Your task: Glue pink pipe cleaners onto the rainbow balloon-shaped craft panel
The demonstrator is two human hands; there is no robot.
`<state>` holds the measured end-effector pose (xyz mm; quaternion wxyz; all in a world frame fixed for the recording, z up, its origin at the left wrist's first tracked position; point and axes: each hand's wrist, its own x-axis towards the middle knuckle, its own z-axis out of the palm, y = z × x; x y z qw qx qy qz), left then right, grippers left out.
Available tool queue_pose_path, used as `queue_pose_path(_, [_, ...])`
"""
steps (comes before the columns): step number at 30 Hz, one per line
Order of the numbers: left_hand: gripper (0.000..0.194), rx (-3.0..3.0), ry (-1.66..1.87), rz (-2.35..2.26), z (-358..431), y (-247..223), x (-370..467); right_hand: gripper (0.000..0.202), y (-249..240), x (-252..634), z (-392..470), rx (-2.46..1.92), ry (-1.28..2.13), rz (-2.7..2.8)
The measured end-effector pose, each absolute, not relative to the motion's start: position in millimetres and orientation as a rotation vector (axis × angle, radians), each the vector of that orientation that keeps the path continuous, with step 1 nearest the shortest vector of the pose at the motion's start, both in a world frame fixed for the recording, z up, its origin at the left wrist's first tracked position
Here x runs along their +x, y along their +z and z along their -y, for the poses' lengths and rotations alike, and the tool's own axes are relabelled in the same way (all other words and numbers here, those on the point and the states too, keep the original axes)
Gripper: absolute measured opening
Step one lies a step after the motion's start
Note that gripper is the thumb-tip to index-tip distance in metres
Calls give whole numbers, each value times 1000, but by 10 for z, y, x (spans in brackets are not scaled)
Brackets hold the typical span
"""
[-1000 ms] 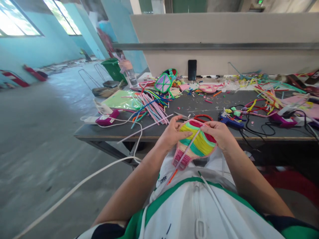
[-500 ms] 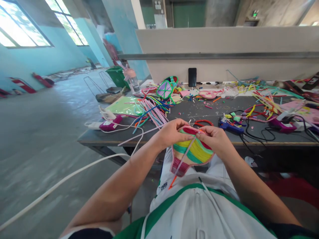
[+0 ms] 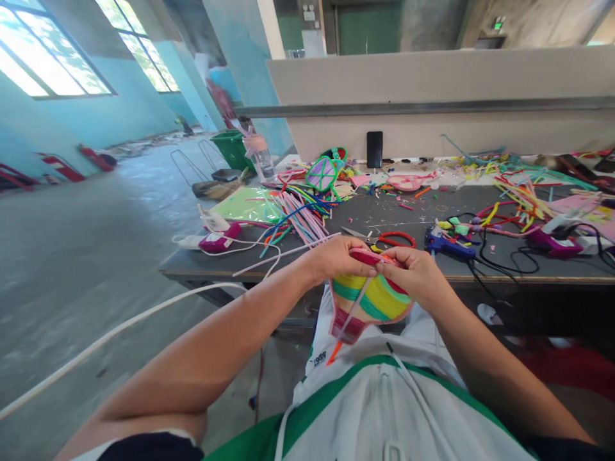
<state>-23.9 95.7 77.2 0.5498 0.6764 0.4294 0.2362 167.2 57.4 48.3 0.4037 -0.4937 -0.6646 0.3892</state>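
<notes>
Between my hands, over my lap, is a flat craft piece (image 3: 391,303) striped in yellow, green, cream and red with a pink edging. A pale lilac pipe cleaner (image 3: 356,306) runs down across it, and an orange tip (image 3: 335,353) sticks out below its narrow dark-red end. My left hand (image 3: 343,261) pinches the upper left edge. Close beside it, my right hand (image 3: 412,271) pinches the upper right edge, thumbs nearly touching where the lilac strip meets the rim. Red-handled scissors (image 3: 396,239) lie on the table just beyond my fingers.
On the dark table (image 3: 379,214) lie a bundle of pipe cleaners (image 3: 302,218), a blue glue gun (image 3: 450,245) with black cords, and a purple power strip (image 3: 220,237) with a white cable. A water bottle (image 3: 262,160), a phone (image 3: 375,149) and scraps sit farther back.
The view has shifted slightly left. My left hand has moved over the upper left of the craft piece, covering more of its rim. Both hands keep their hold.
</notes>
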Motion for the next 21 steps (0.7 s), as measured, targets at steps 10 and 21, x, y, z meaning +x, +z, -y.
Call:
queue_pose_path(10, [34, 1524, 507, -1071, -910, 793, -223, 30, 451, 1662, -592, -1270, 1022, 1666])
queue_pose_path(21, [26, 1471, 523, -1049, -897, 787, -217, 29, 417, 1657, -615, -1240, 1085, 1585])
